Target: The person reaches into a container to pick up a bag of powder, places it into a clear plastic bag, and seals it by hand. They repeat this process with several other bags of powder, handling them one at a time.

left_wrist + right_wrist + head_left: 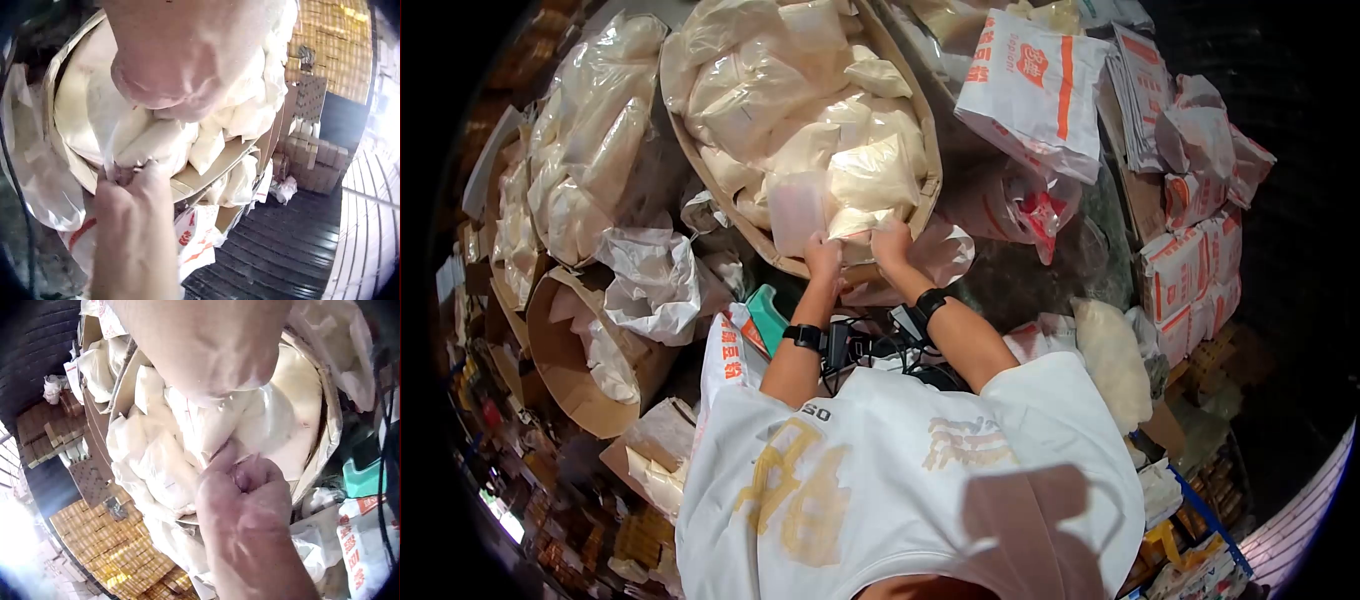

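A clear plastic bag of cream-coloured powder (862,221) lies at the near rim of a large oval cardboard box (928,120). My left hand (823,258) grips the bag's near edge on one side, its fingers curled in the right wrist view. Close beside it, my right hand (890,245) pinches the same edge, thumb and finger together in the left wrist view. Translucent plastic (107,137) stretches up from the right fingers. A pale, flat translucent packet (797,212) lies just beyond the left hand. Similar bags (765,95) fill the box.
Printed white sacks (1040,90) stand at the right, with more stacked packs (1195,270) behind. Bulky powder bags (595,130) and a round-sided carton (580,380) are at the left. Near the left forearm is a green object (767,318). Cables (885,345) hang between the forearms.
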The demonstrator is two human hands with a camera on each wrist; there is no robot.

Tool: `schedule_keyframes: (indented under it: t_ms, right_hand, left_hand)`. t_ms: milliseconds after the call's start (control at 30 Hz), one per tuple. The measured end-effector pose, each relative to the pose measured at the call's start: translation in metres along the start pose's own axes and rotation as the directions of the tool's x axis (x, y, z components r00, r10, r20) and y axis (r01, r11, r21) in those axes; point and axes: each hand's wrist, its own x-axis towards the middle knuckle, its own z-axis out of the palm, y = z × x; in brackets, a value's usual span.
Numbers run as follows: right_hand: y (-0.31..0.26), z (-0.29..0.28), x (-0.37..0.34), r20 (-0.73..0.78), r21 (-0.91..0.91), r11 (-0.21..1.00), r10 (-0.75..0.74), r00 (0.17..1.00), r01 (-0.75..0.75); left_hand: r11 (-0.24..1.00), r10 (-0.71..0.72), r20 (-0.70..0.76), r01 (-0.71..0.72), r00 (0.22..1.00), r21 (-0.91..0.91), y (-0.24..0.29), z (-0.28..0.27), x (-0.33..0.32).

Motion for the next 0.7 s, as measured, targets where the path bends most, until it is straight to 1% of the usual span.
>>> schedule_keyframes:
  t_ms: [33,67,100,133,167,233,267,300,333,367,400,433,467,500,533,567,600,633,700]
  right_hand:
    - [0.007,0.002,0.003,0.059,0.046,0.992,0.118,0.991,-0.121]
    - [0.013,0.005,0.004,0.113,0.142,0.964,0.21,0.971,-0.225]
    - [0.018,0.009,0.006,0.172,0.231,0.917,0.291,0.941,-0.326]
    - [0.021,0.01,0.006,0.24,0.309,0.852,0.361,0.901,-0.424]
    - [-0.008,-0.005,-0.004,0.277,0.327,0.82,0.393,0.877,-0.47]
    - [-0.005,-0.001,-0.004,0.292,0.308,0.83,0.383,0.877,-0.465]
    - [-0.002,0.001,-0.003,0.301,0.297,0.835,0.378,0.876,-0.463]
    - [0.01,0.005,0.001,0.349,0.315,0.835,0.34,0.873,-0.451]
    - [0.021,0.007,0.008,0.396,0.335,0.833,0.301,0.868,-0.441]
    - [0.032,0.01,0.015,0.44,0.356,0.829,0.258,0.86,-0.431]
    - [0.019,0.003,0.012,0.349,0.246,0.921,0.207,0.914,-0.303]
    - [-0.01,-0.011,0.004,0.263,0.117,0.978,0.14,0.955,-0.175]
    - [-0.027,-0.02,-0.001,0.184,-0.025,0.998,0.056,0.981,-0.052]
    - [-0.029,-0.02,0.004,0.157,-0.229,0.972,-0.007,0.988,0.044]
    - [-0.029,-0.023,0.005,0.186,-0.296,0.952,-0.027,0.982,0.083]
    - [-0.029,-0.028,0.007,0.217,-0.358,0.925,-0.047,0.975,0.124]
    - [-0.035,-0.033,0.007,0.249,-0.418,0.893,-0.062,0.966,0.165]
    - [-0.034,-0.032,0.013,0.191,-0.489,0.864,-0.025,0.981,0.117]
    - [-0.034,-0.038,0.027,0.171,-0.554,0.824,-0.027,0.985,0.119]
  left_hand:
    - [0.994,0.065,0.074,-0.071,0.995,0.079,0.013,-0.004,-0.011]
    - [0.977,0.124,0.156,-0.148,0.98,0.153,0.026,-0.005,-0.019]
    - [0.945,0.2,0.162,-0.233,0.966,0.228,0.02,-0.007,-0.011]
    - [0.901,0.271,0.171,-0.312,0.947,0.301,0.003,-0.014,0.002]
    - [0.846,0.339,0.183,-0.384,0.923,0.369,-0.015,-0.017,0.013]
    - [0.948,0.224,-0.015,-0.214,0.974,0.235,-0.044,-0.011,0.03]
    - [0.98,0.149,-0.11,-0.132,0.983,0.152,-0.055,-0.009,0.038]
    - [0.995,-0.016,-0.084,0.024,0.996,0.094,-0.052,-0.009,0.037]
    - [0.983,-0.177,-0.049,0.179,0.983,0.039,-0.045,-0.007,0.034]
    - [0.944,-0.33,-0.005,0.33,0.944,-0.01,-0.038,-0.004,0.031]
    - [0.958,-0.286,-0.011,0.286,0.958,-0.022,-0.037,-0.002,0.029]
    - [0.97,-0.243,-0.016,0.242,0.97,-0.031,-0.038,0.001,0.025]
    - [0.979,-0.199,-0.02,0.198,0.98,-0.038,-0.036,0.006,0.019]
    - [0.975,-0.156,-0.006,0.153,0.988,-0.163,-0.008,0.011,-0.004]
    - [0.998,0.06,-0.029,-0.059,0.998,0.008,-0.016,0.009,-0.001]
    - [0.947,0.275,-0.015,-0.268,0.961,0.178,-0.026,0.006,0.005]
    - [0.824,0.472,0.035,-0.455,0.881,0.339,-0.033,0.003,0.007]
    - [0.798,0.519,0.117,-0.529,0.847,0.288,-0.011,0.0,-0.011]
    - [0.723,0.43,0.242,-0.493,0.87,0.485,0.011,-0.01,-0.023]
